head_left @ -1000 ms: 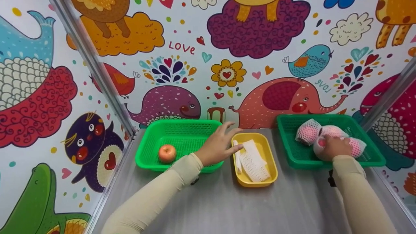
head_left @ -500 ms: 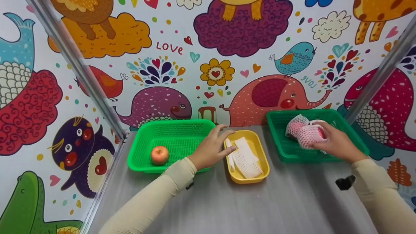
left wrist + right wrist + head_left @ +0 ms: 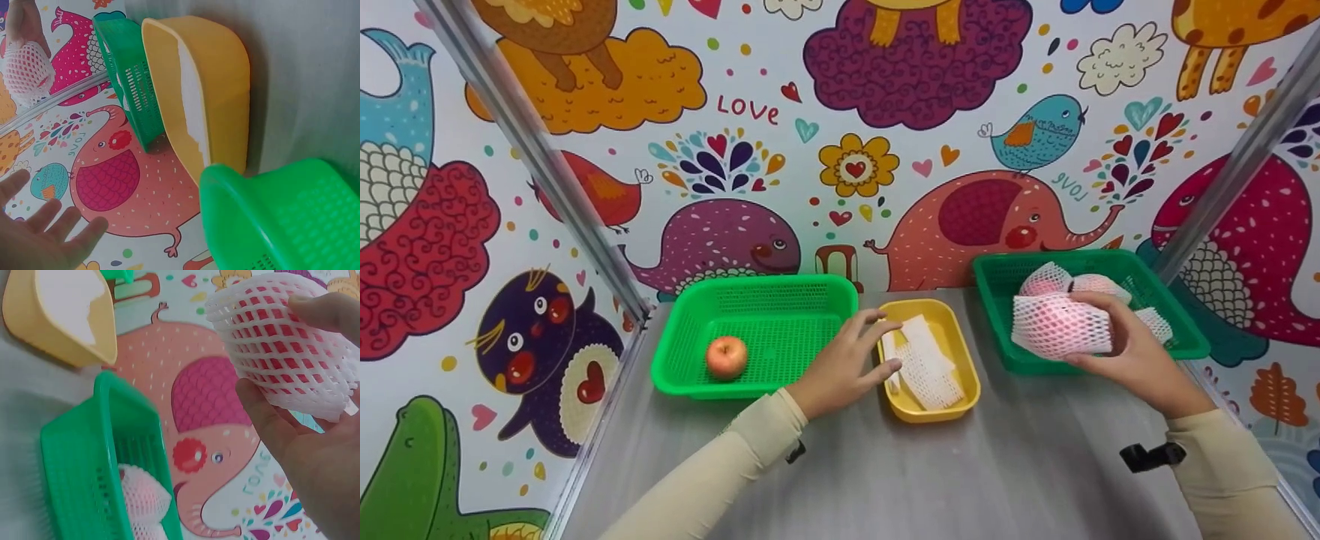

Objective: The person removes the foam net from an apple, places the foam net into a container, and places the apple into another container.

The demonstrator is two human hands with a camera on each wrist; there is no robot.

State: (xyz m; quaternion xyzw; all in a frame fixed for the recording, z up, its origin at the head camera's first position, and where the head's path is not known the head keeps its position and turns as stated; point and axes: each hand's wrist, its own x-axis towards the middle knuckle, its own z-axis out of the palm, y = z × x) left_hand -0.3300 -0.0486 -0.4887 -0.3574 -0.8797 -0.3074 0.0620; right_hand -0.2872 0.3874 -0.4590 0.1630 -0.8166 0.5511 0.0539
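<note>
Up over the dark green basket (image 3: 996, 289), my right hand (image 3: 1144, 364) holds an apple in a white foam net (image 3: 1057, 326); red shows through the mesh. In the right wrist view, thumb and fingers curl round the netted apple (image 3: 281, 343). My left hand (image 3: 840, 367) has its fingers loosely bent and holds nothing. It hovers between the bright green basket (image 3: 795, 334) and the yellow tray (image 3: 971, 379), fingertips over the tray's left rim. Loose white foam nets (image 3: 928, 367) lie in the tray. A bare apple (image 3: 727, 358) sits in the bright green basket.
Several more netted fruits (image 3: 1046, 279) lie in the dark green basket, partly hidden by my right hand and its load. All three containers stand in a row on a grey table (image 3: 900, 480). Printed walls and a metal post (image 3: 1237, 172) enclose the table.
My right hand has lifted a netted apple out of the dark green basket and turned it toward the near side. The left hand has stayed beside the yellow tray. The head view has shifted slightly.
</note>
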